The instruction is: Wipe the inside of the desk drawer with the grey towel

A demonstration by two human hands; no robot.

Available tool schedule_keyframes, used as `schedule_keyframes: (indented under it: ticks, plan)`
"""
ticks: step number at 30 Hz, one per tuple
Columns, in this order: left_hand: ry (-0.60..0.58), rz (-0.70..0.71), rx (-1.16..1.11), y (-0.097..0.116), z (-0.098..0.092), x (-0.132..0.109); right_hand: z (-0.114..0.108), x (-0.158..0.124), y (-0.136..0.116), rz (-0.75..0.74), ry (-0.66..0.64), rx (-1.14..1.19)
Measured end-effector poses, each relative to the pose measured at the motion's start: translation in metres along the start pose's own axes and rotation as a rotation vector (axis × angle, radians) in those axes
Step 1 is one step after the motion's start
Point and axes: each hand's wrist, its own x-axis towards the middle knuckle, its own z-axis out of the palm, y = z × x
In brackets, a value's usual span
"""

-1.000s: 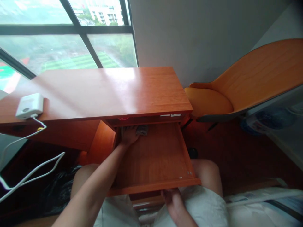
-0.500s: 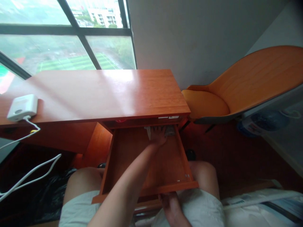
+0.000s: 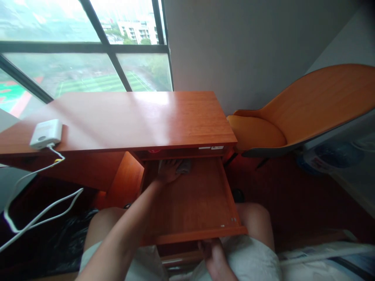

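An orange-brown wooden desk [image 3: 140, 117] has its drawer [image 3: 199, 234] pulled out over my lap. My left hand [image 3: 167, 171] reaches deep into the back left of the drawer and presses down on a grey cloth [image 3: 184, 167], fingers closed over it under the desk's edge. My right hand [image 3: 211, 253] sits below the drawer's front panel, gripping it from underneath; its fingers are hidden.
A white box [image 3: 46, 134] with white cables [image 3: 41, 212] lies on the desk's left end. An orange chair [image 3: 295, 113] stands to the right against the wall. A large window is behind the desk. A water bottle [image 3: 331, 156] lies on the floor at right.
My left hand slid the cloth from the back left of the drawer to the back right, then back to the left again. The right hand stayed under the drawer front.
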Motion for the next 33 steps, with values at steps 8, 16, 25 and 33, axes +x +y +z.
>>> schedule_keyframes:
  ticks: [8,16,25,33]
  plan:
    - [0.007,-0.147,0.073,-0.027,-0.005,-0.027,0.001,-0.002,0.001,-0.017,-0.004,-0.012]
    - [-0.007,-0.393,0.061,0.046,0.010,-0.003,0.001,-0.002,0.002,-0.028,-0.001,-0.019]
    - [0.018,-0.079,-0.082,0.165,0.039,0.024,0.001,0.000,0.001,-0.024,-0.014,-0.049]
    - [-0.043,0.138,-0.088,0.144,0.019,-0.005,-0.002,0.004,0.003,-0.018,0.010,-0.057]
